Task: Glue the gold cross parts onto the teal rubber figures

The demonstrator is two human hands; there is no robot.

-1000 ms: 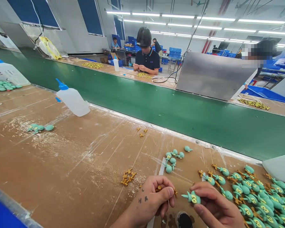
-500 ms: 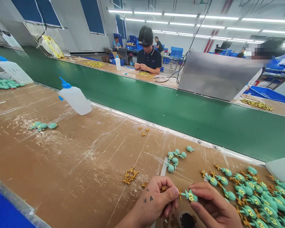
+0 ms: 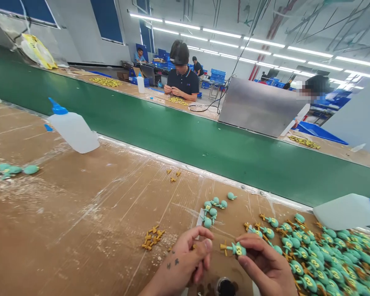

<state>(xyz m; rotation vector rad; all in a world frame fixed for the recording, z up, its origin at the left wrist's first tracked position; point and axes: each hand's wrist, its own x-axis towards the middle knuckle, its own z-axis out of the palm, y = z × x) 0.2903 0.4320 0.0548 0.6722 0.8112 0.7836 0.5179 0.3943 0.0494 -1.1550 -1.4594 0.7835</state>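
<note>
One green figure (image 3: 238,249) with a brown tip (image 3: 224,247) is pinched in the right hand (image 3: 263,263) above the table (image 3: 92,234), left of a pile (image 3: 334,273) of such figures, while the left hand (image 3: 188,255) nearby curls around what seems a brown piece (image 3: 194,246).

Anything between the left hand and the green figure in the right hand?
Nothing visible. The left hand is apart from the green figure in the right hand; the figure's brown end faces that gap. The dark-topped jar sits lower in the picture, off that line.
</note>
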